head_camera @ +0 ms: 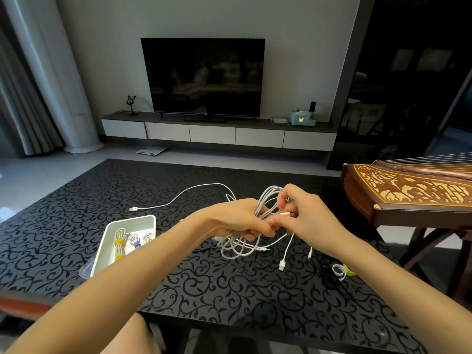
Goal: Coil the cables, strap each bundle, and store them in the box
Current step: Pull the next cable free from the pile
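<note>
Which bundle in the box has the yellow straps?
The leftmost bundle in the box, tied with two yellow straps; the bundle next to it wears a blue one.

A loose bunch of white cables hangs in untidy loops just above the desk. The left hand grips the loops, the right hand pinches one plug end, and other plugs dangle below. Another white cable lies uncoiled on the desk beyond them. The white box sits open to the left, holding a bundle with yellow straps, one with a blue strap and a third bundle. A spare white strap and a yellow strap lie to the right.
</note>
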The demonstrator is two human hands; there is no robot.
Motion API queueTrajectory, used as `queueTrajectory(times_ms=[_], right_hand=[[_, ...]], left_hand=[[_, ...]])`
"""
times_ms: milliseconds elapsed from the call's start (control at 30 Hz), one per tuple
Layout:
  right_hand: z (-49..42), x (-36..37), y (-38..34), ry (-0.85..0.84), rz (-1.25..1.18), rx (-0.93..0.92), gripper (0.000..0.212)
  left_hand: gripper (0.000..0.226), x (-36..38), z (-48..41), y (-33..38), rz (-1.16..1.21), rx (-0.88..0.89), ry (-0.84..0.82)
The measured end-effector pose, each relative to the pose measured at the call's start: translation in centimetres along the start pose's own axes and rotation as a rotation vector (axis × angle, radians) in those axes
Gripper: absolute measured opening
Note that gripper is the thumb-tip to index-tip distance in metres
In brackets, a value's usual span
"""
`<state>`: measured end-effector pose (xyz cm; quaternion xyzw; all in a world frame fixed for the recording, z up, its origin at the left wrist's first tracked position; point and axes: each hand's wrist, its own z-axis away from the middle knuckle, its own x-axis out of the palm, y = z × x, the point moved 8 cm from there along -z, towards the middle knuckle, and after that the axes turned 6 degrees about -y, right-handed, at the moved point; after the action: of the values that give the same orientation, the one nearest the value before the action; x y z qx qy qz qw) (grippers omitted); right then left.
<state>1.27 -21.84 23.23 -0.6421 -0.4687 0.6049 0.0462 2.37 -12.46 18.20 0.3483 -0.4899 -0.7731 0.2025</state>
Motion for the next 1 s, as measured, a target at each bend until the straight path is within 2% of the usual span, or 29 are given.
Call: queueTrajectory(times_ms=[100, 233, 333, 367, 433, 533, 600, 700, 800, 867, 933, 1000], right_hand=[[0.1, 0.0, 0.3, -0.005, 0.033, 0.031, 0.027], [0.5, -0.1, 0.2, -0.026, 0.195, 0.056, 0.033], [1.0, -0.9, 0.0, 0.038, 0.327, 0.07, 0.038], [1.2, -1.6, 0.2, 0.087, 0.294, 0.102, 0.042], [1.5, -2.4, 1.6, 0.114, 0.057, 0.229, 0.05], [2.1, 0.4, 3.4, -0.104, -0.435, 0.417, 0.056], [2.2, 2.0, 3.3, -0.189, -0.61, 0.386, 0.058], [2.1, 2.6, 3.0, -0.193, -0.589, 0.271, 0.05], [2.4, 2.9, 3.5, -0.123, -0.562, 0.256, 0.033], [2.7, 3.2, 4.4, -0.055, -0.646, 0.289, 0.023], [3.1, 3.6, 5.3, -0.016, -0.778, 0.314, 0.018], [3.5, 4.1, 6.2, -0.007, -0.868, 0.343, 0.018]], left_hand=[[0.02, 0.6, -0.1, -0.2, -0.07, -0.004, -0.016], [0.02, 2.2, 0.1, -0.4, 0.081, 0.002, -0.14], [0.016, 1.5, 0.2, -0.3, -0.042, 0.006, 0.001], [0.016, 1.0, 0.2, -0.3, -0.108, 0.008, 0.083], [0.018, 0.3, 0.2, -0.3, -0.216, 0.025, 0.217], [0.008, 0.6, 0.1, -0.4, -0.309, 0.047, 0.284], [0.016, 1.4, 0.0, -0.1, -0.438, 0.066, 0.285], [0.031, 1.8, 0.5, 0.0, -0.635, 0.041, 0.356], [0.03, 2.1, 0.8, 0.0, -0.732, 0.09, 0.421], [0.04, 2.4, 0.9, 0.0, -0.662, 0.131, 0.401], [0.051, 2.9, 0.6, -0.6, -0.462, 0.156, 0.297], [0.041, 3.6, 0.2, -1.5, -0.296, 0.198, 0.184]])
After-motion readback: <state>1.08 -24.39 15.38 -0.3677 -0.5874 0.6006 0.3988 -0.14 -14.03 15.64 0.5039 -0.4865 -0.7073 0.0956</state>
